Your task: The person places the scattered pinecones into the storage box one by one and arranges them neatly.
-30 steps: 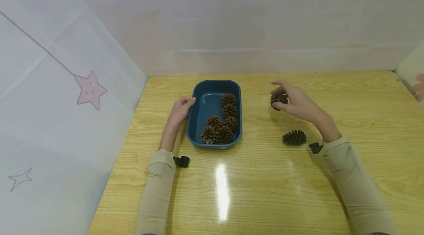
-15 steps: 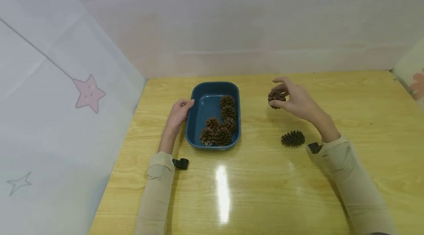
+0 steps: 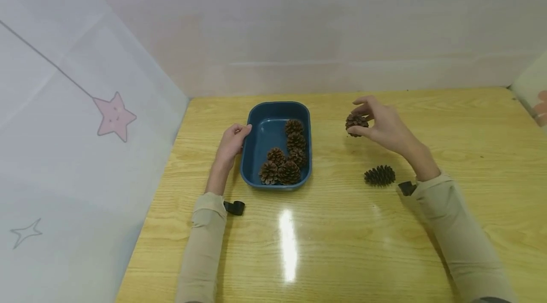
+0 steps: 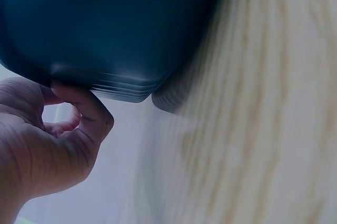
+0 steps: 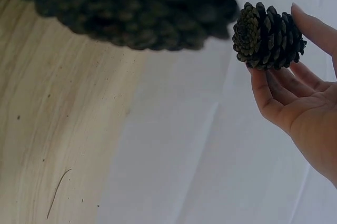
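My left hand (image 3: pixel 231 146) grips the left wall of a deep blue plastic tub (image 3: pixel 261 144), its thumb over the rim. In the left wrist view, bent fingers (image 4: pixel 95 113) press against the tub's outer side. Several brown pine cones (image 3: pixel 288 173) lie along the tub's right side and near end. Right of the tub, my right hand (image 3: pixel 389 127) pinches a pine cone (image 3: pixel 355 124) between thumb and fingers. The right wrist view shows this held cone (image 5: pixel 268 37) sideways, above the tabletop. A darker, longer pine cone (image 3: pixel 380 176) lies on the table near the right wrist.
The wooden table (image 3: pixel 333 236) ends at a pale sheet-covered wall (image 3: pixel 290 32) behind and at a star-printed sheet (image 3: pixel 77 160) on the left. In the right wrist view, a large blurred pine cone (image 5: pixel 131 16) fills the upper left.
My right hand has raised the pine cone slightly and shifted it a little left and away, and more of the cone now shows. My left hand stays on the tub.
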Demonstrator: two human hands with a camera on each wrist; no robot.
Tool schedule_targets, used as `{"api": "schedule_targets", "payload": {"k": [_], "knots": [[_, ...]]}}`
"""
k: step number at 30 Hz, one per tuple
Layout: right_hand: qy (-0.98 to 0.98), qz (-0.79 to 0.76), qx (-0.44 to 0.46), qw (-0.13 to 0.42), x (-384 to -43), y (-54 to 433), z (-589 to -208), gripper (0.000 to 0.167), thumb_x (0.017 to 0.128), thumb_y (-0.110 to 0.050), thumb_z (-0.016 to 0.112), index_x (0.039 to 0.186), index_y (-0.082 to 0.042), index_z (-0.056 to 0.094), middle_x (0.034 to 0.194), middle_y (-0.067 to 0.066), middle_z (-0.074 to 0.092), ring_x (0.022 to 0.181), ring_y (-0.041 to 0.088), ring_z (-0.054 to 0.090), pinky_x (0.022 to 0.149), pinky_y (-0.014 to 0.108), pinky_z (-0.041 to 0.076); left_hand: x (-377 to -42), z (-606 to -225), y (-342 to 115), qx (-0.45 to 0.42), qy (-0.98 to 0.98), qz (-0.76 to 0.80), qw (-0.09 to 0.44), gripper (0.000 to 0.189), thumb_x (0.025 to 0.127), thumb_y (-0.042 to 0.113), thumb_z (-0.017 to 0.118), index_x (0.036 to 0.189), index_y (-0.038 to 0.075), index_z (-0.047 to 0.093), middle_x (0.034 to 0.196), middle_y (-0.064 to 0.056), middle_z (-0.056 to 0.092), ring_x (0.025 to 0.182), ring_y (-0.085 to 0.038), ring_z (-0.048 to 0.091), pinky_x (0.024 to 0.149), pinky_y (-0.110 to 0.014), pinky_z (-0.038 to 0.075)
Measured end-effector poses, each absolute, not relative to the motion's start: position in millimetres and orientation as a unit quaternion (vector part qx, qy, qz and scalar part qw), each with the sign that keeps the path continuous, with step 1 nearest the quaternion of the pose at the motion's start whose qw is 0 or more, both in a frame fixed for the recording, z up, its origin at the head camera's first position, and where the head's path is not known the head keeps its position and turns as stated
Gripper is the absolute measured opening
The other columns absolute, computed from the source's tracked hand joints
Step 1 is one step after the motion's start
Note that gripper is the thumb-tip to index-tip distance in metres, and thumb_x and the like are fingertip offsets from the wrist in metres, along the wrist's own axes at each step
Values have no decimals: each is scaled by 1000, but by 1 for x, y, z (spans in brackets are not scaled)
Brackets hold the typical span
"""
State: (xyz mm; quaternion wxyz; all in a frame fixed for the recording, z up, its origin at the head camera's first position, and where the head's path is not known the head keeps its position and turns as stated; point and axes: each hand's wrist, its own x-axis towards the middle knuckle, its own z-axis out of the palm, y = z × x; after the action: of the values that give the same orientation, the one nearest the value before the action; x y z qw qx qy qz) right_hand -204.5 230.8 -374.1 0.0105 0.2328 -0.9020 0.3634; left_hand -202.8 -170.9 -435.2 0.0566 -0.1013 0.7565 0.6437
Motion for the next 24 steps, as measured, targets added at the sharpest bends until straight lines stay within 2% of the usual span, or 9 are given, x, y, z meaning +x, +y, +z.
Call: {"api": "schedule_targets", "payload": {"k": [11, 16, 19, 24], "knots": [[-899, 356, 252, 32, -203, 230, -376, 61, 92, -14, 81, 142, 1, 48, 123, 23, 66, 111, 42, 64, 91, 58, 51, -206, -436, -171, -96, 760, 639, 66, 39, 106, 36, 61, 109, -3, 56, 70, 3, 44, 61, -10, 44, 57, -25, 41], [-899, 358, 252, 24, -205, 228, -375, 58, 93, -13, 80, 141, 2, 49, 126, 24, 65, 116, 42, 61, 94, 58, 50, -206, -433, -172, -95, 762, 638, 63, 34, 106, 35, 61, 102, 2, 55, 64, 5, 37, 53, -9, 34, 55, -25, 37], [-902, 355, 245, 21, -206, 228, -374, 56, 94, -14, 79, 139, 3, 51, 128, 23, 63, 119, 41, 59, 93, 58, 49, -206, -432, -171, -91, 761, 640, 59, 31, 106, 34, 61, 99, 5, 55, 63, 6, 36, 52, -9, 33, 55, -25, 37], [-905, 344, 250, 22, -205, 229, -373, 49, 94, -16, 79, 133, 4, 56, 124, 22, 65, 117, 40, 61, 88, 56, 52, -205, -433, -172, -96, 756, 644, 65, 31, 106, 33, 61, 100, 3, 55, 64, 5, 40, 53, -9, 38, 56, -24, 41]]}}
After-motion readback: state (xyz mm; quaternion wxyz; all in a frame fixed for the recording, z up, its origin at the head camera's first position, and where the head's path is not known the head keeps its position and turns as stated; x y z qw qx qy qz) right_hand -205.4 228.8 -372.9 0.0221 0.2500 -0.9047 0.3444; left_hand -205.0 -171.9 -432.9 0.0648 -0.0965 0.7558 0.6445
